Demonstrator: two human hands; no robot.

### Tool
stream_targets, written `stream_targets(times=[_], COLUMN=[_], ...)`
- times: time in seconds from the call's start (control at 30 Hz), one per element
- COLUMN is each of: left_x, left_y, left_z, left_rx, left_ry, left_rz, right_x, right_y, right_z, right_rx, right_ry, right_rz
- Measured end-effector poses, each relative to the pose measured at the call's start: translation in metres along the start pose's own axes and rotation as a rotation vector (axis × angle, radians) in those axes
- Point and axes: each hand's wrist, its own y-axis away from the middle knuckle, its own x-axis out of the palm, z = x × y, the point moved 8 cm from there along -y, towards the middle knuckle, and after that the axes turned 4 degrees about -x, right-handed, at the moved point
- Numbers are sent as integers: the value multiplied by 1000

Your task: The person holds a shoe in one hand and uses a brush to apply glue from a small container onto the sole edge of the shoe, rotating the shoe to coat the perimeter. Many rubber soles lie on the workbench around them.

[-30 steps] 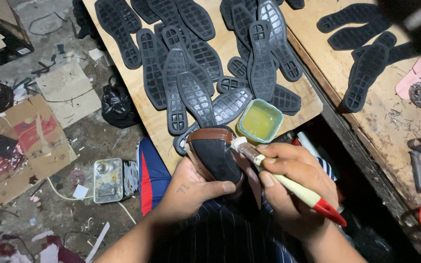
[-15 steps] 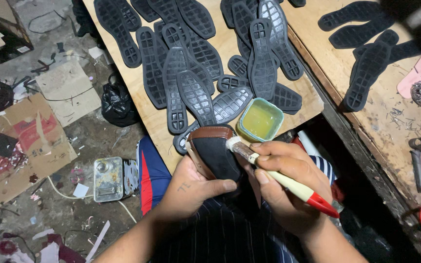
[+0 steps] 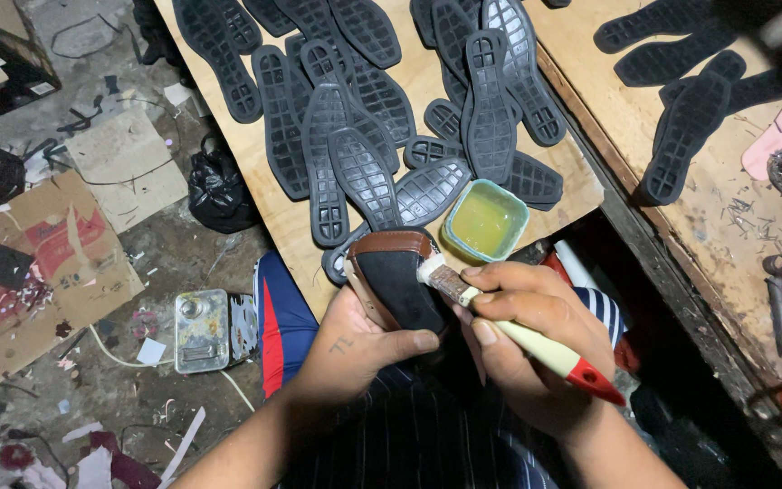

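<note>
Brown-rimmed and black-bottomed, the shoe (image 3: 397, 282) sits sole-up in the closed left hand (image 3: 355, 340), over the lap at the table (image 3: 427, 68) edge. The right hand (image 3: 536, 335) grips the brush (image 3: 500, 317), whose bristles have drawn back from the tub (image 3: 486, 220) onto the shoe's right edge, so glue looks to be going on there. Black soles (image 3: 364, 177) lie beyond.

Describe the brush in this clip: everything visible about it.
The brush is a small paintbrush with a cream handle ending in a red tip, a dark metal-looking ferrule and pale, short bristles. The right hand wraps its handle, holding it slanted, bristles up-left. The bristles touch the upper right edge of the brown-rimmed shoe held upside down by the left hand, just below the small teal tub of yellowish glue.
</note>
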Motion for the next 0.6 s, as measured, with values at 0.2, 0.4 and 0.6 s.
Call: stream_targets(times=[0.2, 0.4, 0.6], left_x=[-4, -11, -51], left_y=[0, -4, -30], left_z=[1, -1, 18], left_rx=[-9, 67, -61], left_ry=[3, 31, 338], left_rz=[-37, -16, -189], right_x=[1, 1, -17], right_y=[-1, 7, 23], right_z=[-2, -17, -46], right_rx=[3, 49, 183], right_ry=[-21, -15, -472], right_rz=[20, 41, -292])
